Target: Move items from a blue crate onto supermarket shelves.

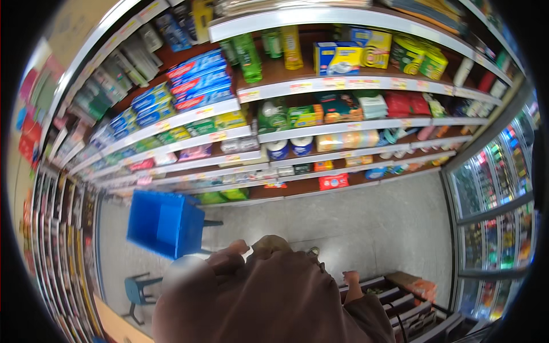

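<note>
My left hand (238, 248) shows small and blurred at the front of my brown top, near the right side of a blue plastic bin (165, 223); I see nothing in it. My right hand (351, 277) hangs low beside a rack of slatted shelves (377, 285), its fingers partly curled and no object visible in it. Before me stand store shelves with stacked Colgate toothpaste boxes (199, 81), a green bottle (248, 58), a yellow bottle (292, 47) and a blue and yellow box (337, 58).
The bin stands on a support with dark legs. A dark green plastic stool (136, 290) is at the lower left. Glass-door drinks coolers (493, 206) line the right, and packed shelves (64, 240) the left. A grey tiled floor (364, 218) lies between.
</note>
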`<state>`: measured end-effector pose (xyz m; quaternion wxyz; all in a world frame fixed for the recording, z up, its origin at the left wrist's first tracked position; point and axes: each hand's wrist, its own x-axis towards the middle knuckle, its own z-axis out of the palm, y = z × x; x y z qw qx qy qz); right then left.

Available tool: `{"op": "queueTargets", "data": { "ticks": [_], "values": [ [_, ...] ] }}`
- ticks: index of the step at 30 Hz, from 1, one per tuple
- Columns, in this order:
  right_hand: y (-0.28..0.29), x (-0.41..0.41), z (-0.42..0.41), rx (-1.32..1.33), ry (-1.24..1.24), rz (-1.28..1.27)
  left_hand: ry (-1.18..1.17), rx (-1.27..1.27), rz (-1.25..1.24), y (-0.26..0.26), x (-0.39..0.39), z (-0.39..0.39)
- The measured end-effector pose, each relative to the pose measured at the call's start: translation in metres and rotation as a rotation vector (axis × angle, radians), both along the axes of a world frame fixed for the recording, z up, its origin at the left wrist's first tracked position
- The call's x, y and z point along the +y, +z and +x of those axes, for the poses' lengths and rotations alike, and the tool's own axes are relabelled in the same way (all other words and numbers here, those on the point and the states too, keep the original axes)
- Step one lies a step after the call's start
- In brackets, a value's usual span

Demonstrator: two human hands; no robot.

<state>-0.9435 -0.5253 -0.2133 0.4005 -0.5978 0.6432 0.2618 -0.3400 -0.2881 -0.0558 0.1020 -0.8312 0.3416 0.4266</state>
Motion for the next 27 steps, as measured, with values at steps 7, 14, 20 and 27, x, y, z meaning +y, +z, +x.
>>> {"op": "queueTargets", "data": {
  "ticks": [7,14,20,27],
  "values": [
    [0.014,-0.046,0.086,-0.089,0.191,0.059,0.344,-0.081,-0.104,0.024,0.076,-0.055],
    [0.056,-0.09,0.22,-0.362,0.167,-0.208,0.324,-0.023,0.047,0.036,0.162,-0.047],
    [0.075,-0.071,0.298,-0.289,0.249,-0.183,0.319,0.006,-0.004,-0.003,0.214,-0.009],
    [0.054,0.031,0.395,-0.109,0.652,-0.12,0.451,0.043,-0.161,-0.02,0.256,0.105]
  ]
}}
